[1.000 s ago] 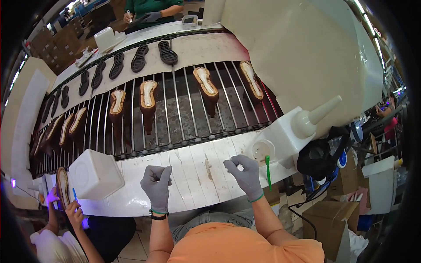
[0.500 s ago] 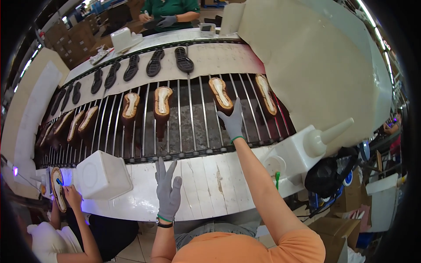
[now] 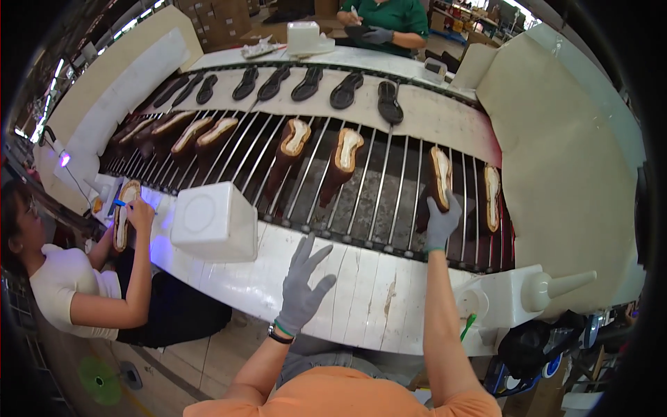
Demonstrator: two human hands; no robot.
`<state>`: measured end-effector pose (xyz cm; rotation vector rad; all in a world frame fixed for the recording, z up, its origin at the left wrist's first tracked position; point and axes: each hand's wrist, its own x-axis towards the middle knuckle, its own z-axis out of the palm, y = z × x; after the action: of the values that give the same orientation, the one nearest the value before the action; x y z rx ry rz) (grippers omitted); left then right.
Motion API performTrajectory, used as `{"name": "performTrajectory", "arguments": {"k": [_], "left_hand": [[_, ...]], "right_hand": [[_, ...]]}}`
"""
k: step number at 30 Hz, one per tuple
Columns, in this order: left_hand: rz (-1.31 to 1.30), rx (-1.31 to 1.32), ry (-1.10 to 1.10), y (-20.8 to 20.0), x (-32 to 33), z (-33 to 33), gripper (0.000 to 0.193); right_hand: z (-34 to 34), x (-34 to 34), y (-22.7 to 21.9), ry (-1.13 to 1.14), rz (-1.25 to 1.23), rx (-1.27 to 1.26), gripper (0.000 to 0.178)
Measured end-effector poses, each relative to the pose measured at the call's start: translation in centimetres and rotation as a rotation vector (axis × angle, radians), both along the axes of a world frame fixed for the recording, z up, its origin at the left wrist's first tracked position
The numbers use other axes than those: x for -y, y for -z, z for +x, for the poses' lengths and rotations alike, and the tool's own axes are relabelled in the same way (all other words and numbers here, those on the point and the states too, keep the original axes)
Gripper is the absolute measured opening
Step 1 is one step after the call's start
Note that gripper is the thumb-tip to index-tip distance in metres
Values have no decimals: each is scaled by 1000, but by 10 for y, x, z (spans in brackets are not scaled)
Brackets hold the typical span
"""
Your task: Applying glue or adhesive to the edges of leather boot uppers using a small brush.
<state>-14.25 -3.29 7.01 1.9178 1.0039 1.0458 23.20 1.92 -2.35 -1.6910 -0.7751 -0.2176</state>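
Observation:
Dark brown shoe uppers lie sole side up on the metal rods of a conveyor (image 3: pixel 375 201), their bottoms pale with tan rims. Gloved in grey, my right hand (image 3: pixel 443 221) is wrapped around the near end of one shoe upper (image 3: pixel 440 168). To its right lies another shoe upper (image 3: pixel 492 198). Over the white ledge (image 3: pixel 354 295), close to the conveyor's near edge, my left hand (image 3: pixel 303 286) is open with fingers spread, holding nothing. Two more uppers, a shoe upper (image 3: pixel 345 149) and its neighbour (image 3: pixel 295 137), rest beyond it.
Black shoe soles (image 3: pixel 306 83) line the far cloth strip. A white plastic container (image 3: pixel 214 222) stands left on the ledge, a white spouted bottle (image 3: pixel 535 292) right. A co-worker (image 3: pixel 90 292) at left brushes an upper; another person (image 3: pixel 392 24) works across the conveyor.
The view has turned left, shifting the scene rightward. My right hand has closed around the shoe upper it was reaching at. My left hand stays open over the ledge.

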Motion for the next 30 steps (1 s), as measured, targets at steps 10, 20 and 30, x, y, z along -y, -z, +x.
{"name": "performTrajectory", "arguments": {"k": [10, 20, 30], "left_hand": [[-485, 593, 338, 17, -9, 69, 86], [-267, 724, -39, 79, 33, 33, 85], [423, -811, 120, 198, 41, -40, 70]], "right_hand": [[-112, 149, -151, -507, 126, -181, 73], [-125, 265, -100, 150, -89, -70, 39], [-110, 328, -19, 300, -230, -415, 29]]}}
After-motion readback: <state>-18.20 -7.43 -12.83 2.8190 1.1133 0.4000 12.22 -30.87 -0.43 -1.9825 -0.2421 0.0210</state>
